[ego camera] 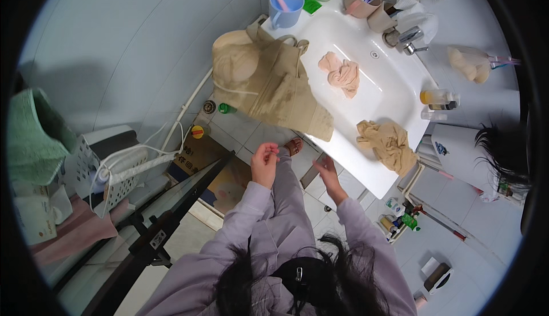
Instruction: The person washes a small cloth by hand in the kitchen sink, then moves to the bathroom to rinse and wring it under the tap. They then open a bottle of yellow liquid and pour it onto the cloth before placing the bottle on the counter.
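Observation:
In front of my body, my left hand [263,165] hangs in the air with loosely curled fingers and nothing in it. To its right, my right hand [330,179] is also bare, its fingers apart, close to the front edge of the white washbasin [372,179]. A khaki garment with a moulded cup [274,84], stained or damp in patches, lies over the basin's left rim. Crumpled pale pink fabric [343,76] rests inside the basin. A bunched tan cloth [388,142] sits on the basin's near right rim. Neither hand touches these fabrics.
A blue mug [286,9] with a pink toothbrush stands on the far left corner, beside a green packet [312,5]. The chrome tap [411,39] is at the back right. Small bottles [439,98] line the right side. A dark-framed glass door [171,226] stands at left.

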A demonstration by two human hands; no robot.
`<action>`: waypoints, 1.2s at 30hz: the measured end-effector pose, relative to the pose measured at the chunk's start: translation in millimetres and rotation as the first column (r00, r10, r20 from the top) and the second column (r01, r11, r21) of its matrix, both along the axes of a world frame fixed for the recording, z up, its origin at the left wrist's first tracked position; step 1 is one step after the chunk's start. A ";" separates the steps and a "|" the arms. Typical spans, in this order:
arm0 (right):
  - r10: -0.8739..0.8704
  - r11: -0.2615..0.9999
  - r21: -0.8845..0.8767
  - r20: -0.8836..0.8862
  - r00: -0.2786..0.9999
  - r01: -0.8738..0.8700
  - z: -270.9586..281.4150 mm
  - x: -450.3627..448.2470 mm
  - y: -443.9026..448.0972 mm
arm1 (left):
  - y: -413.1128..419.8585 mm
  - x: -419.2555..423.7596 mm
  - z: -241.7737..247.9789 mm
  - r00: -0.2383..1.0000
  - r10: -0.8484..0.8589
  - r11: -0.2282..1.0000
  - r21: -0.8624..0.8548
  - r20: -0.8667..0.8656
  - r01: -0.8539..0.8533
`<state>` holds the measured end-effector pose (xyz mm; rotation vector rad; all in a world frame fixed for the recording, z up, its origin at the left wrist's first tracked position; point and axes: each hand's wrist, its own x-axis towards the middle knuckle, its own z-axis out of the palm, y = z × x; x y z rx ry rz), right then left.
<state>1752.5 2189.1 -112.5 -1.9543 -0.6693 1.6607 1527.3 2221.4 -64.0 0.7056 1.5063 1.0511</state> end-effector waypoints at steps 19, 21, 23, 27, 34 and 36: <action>0.287 0.807 0.300 0.553 0.782 -0.509 -51.0 -54.0 -130.7 | -113.8 -17.3 -127.5 0.998 -0.051 0.991 -0.121 0.037 0.055; 0.376 0.741 0.229 0.637 0.673 -0.631 -50.9 -40.0 -161.3 | -105.5 1.3 -151.3 0.975 -0.207 0.975 -0.096 -0.080 0.200; 0.343 0.645 0.223 0.770 0.538 -0.731 -55.9 -22.3 -194.1 | -94.4 26.6 -168.9 0.930 -0.349 0.937 -0.078 -0.118 0.342; 0.440 0.730 0.098 0.689 0.576 -0.676 -56.9 34.4 -251.8 | -65.7 82.5 -178.3 0.822 -0.553 0.833 -0.088 -0.139 0.546; 0.538 0.766 -0.105 0.646 0.542 -0.635 -50.2 63.7 -262.3 | -5.1 188.8 -196.8 0.451 -0.693 0.567 -0.039 -0.562 0.823; 0.525 0.788 -0.111 0.635 0.567 -0.606 -45.1 58.7 -258.7 | 6.9 211.9 -230.2 0.355 -0.720 0.489 -0.072 -0.596 0.869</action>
